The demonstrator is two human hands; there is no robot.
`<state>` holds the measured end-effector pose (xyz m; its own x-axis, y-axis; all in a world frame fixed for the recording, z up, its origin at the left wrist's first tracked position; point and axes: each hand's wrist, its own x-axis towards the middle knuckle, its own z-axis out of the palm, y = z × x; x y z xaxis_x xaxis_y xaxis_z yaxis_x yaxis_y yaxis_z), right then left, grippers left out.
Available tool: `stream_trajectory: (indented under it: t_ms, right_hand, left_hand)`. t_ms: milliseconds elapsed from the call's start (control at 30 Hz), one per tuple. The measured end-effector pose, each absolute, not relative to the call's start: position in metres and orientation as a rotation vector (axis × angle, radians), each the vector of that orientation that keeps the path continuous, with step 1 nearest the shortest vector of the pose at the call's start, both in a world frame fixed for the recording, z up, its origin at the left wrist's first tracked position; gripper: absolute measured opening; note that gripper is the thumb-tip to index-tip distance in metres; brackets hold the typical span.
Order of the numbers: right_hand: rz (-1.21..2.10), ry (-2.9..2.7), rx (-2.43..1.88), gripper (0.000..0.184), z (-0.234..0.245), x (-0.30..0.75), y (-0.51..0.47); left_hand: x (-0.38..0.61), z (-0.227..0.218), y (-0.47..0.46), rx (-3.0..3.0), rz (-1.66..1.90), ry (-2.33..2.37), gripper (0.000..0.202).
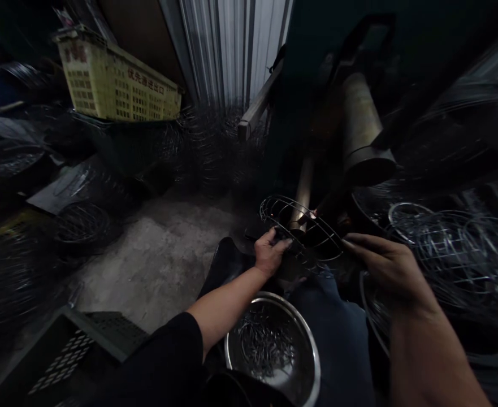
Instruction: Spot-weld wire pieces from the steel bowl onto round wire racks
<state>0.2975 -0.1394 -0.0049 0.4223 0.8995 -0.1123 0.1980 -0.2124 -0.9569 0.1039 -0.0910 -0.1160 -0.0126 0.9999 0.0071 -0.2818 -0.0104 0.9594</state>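
A round wire basket point(323, 226) with thin metal ribs is held up in front of a machine with thick cylindrical arms, which looks like a spot welder. My left hand point(269, 251) is closed at the basket's near left side, thumb and fingers pinching it. My right hand point(384, 263) pinches the basket's right edge between thumb and fingers. The machine's lower arm point(303, 189) reaches to the basket, and a small bright spot shows by its tip. Below my left forearm sits a shiny metal bowl point(315, 362) holding many small bent wire pieces point(265, 342).
Wire baskets point(460, 249) are heaped at the right. The machine's thick upper cylinder point(365, 124) overhangs the work. A yellow crate point(121, 82) stands at the back left, a dark green crate point(91, 339) at the front left. Concrete floor point(147, 260) shows between.
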Motion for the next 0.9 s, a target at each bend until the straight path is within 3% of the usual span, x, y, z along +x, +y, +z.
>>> stream_trajectory:
  t_ms: [300, 567, 800, 900]
  right_hand:
    - [0.97, -1.004, -1.574, 0.059, 0.01, 0.285, -0.13]
    - [0.821, -0.946, -1.586, 0.049, 0.007, 0.285, -0.128]
    - [1.196, -0.811, -1.648, 0.058, 0.003, 0.307, -0.152]
    - [1.046, -0.868, -1.629, 0.055, 0.004, 0.299, -0.144]
  left_hand:
    - [0.107, -0.121, -0.089, 0.818, 1.34, 0.982, 0.033]
    - [0.112, -0.113, -0.094, 0.72, 1.294, 0.946, 0.033]
    - [0.118, -0.109, -0.1, 0.618, 1.264, 0.923, 0.032]
    - [0.119, -0.108, -0.102, 0.502, 1.243, 0.93, 0.038]
